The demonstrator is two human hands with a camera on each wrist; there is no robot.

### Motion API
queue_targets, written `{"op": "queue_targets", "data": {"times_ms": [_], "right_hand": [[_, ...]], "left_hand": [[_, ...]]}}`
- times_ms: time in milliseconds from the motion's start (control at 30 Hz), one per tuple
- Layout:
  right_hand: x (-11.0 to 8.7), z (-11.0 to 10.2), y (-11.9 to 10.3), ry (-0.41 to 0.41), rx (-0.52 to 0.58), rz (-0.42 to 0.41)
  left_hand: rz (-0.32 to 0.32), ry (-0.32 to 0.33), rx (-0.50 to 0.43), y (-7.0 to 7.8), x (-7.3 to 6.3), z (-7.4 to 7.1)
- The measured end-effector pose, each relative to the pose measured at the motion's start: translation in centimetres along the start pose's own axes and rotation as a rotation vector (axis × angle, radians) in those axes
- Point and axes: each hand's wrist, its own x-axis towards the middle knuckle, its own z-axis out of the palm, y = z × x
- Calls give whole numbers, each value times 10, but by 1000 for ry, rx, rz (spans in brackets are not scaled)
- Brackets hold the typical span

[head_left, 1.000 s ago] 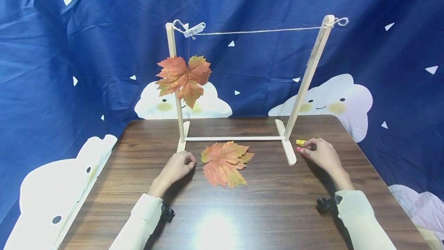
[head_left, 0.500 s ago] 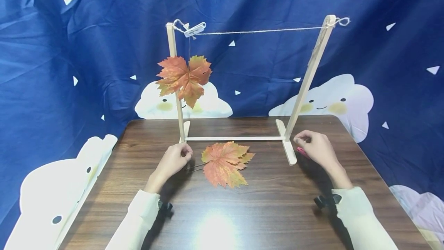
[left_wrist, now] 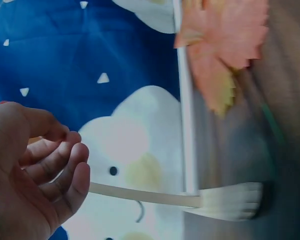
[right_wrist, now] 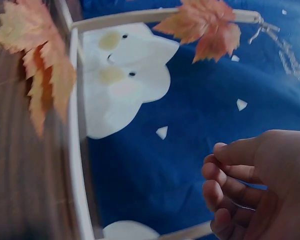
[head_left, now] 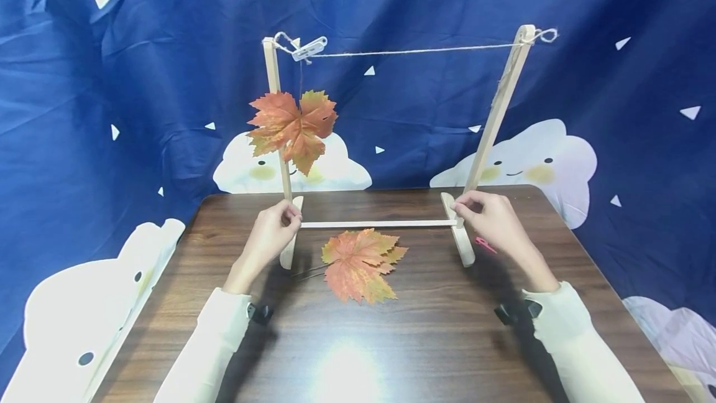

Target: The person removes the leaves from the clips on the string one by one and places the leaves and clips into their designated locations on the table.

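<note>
My left hand (head_left: 270, 229) is raised in front of the left post of a wooden stand, fingers loosely curled, thumb near the index finger. No held thing shows in the left wrist view (left_wrist: 45, 170). My right hand (head_left: 495, 219) is at the foot of the right post, its fingers also loosely curled, with nothing seen between them in the right wrist view (right_wrist: 255, 180). Beside it on the table lies a pink clip (head_left: 485, 245); a yellow clip is out of sight. Overlapping artificial maple leaves (head_left: 360, 266) lie between the hands, stems pointing left.
Across the top of the stand (head_left: 500, 111) runs a string (head_left: 414, 51). A white clip (head_left: 309, 48) holds another maple leaf (head_left: 293, 129) on it near the left post. Behind the brown table (head_left: 358, 328) hangs a blue curtain (head_left: 391, 5) with clouds.
Both hands have risen and moved away from the table; the left has left the leaf stems, the right has left the pink clip. The yellow clip, visible earlier, no longer shows.
</note>
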Motion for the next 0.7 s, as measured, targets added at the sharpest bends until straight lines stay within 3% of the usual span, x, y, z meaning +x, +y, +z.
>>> {"op": "queue_targets", "data": {"times_ms": [300,700], "right_hand": [[32,-12,-44,-20,17,-66],[71,-23,-105,-13,56,-186]], "left_hand": [[69,87,-25,31,22,-25],[130,170,-71,72,52,-48]]}}
